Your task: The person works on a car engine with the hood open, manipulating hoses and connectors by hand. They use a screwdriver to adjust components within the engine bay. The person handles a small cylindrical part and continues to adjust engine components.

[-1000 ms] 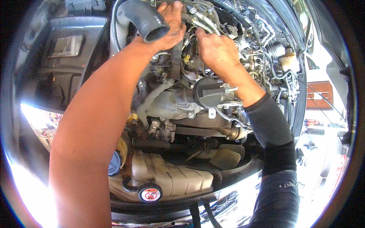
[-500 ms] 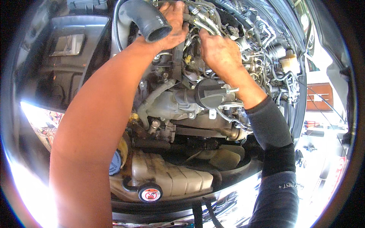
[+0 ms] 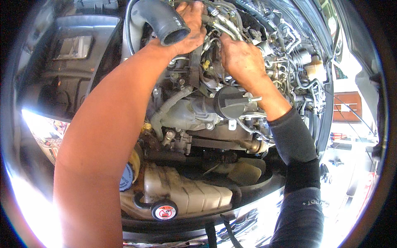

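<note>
My left hand reaches to the upper engine, partly behind a black rubber elbow hose, its fingers curled down among parts I cannot make out. My right hand is bent in among metal pipes to its right, fingers curled and their tips hidden, so what they grip is unclear. Below my hands are a small yellow fitting, a round black cap and a grey corrugated hose.
A black plastic housing fills the upper left. A translucent tank, blue cap and fan blades lie low in front. A small reservoir and cables are on the right, with a brown cabinet beyond the car.
The engine and both hands appear shifted slightly rightward in the picture. My right hand sits a little lower in view; both hands stay among the same parts with curled fingers.
</note>
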Available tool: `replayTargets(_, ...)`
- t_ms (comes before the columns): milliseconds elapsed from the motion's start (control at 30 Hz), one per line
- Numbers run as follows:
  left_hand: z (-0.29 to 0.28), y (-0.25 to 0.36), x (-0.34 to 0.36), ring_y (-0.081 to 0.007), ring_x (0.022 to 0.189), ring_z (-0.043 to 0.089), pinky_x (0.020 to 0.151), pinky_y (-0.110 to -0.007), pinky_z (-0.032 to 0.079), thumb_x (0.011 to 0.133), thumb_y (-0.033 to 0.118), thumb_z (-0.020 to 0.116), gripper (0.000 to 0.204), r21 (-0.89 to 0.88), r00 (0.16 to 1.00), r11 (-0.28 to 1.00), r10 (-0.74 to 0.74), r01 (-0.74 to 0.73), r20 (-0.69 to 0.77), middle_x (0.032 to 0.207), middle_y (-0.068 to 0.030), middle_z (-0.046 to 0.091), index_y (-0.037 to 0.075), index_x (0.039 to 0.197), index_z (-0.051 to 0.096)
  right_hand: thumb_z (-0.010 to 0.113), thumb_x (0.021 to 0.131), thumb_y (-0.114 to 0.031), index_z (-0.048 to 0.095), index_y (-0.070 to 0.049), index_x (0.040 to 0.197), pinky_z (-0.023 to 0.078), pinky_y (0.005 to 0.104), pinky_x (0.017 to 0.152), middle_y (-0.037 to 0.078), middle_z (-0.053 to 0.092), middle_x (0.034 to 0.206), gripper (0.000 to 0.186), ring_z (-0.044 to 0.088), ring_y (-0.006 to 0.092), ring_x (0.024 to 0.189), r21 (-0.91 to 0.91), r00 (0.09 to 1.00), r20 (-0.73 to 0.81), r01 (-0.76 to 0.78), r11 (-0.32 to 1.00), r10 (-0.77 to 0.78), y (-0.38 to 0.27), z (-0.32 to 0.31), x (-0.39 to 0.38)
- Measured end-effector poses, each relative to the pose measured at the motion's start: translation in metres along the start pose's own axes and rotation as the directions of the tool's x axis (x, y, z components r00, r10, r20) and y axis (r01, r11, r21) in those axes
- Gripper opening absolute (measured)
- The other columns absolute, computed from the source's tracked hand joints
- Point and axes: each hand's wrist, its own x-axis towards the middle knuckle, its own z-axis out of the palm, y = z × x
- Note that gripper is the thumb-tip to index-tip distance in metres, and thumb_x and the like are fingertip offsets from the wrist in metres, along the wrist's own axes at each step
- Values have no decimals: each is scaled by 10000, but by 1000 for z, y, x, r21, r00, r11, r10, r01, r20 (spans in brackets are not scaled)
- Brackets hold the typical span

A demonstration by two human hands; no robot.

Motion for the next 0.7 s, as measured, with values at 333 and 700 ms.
replayTargets(333,4,-1,-1,-418,1230,648,1038,-584,496,902,286,788,483,-30,995,998,45,-47,-85,1212,-199,704,35,1256,575,606,1027,-203,692,-40,1120,620,622,749,289,758,827,206,768,505,799,53,995,-76,-64,997,68,3,-1,-6)
replayTargets(700,32,-11,-8,-512,1473,499,1276,-580,344,994,422,641,895,47,994,998,-47,42,95,1558,-322,546,-136,1623,336,598,1011,-193,688,-28,1124,635,606,737,280,764,830,220,772,496,790,44,996,-80,-34,998,37,4,-3,-3)
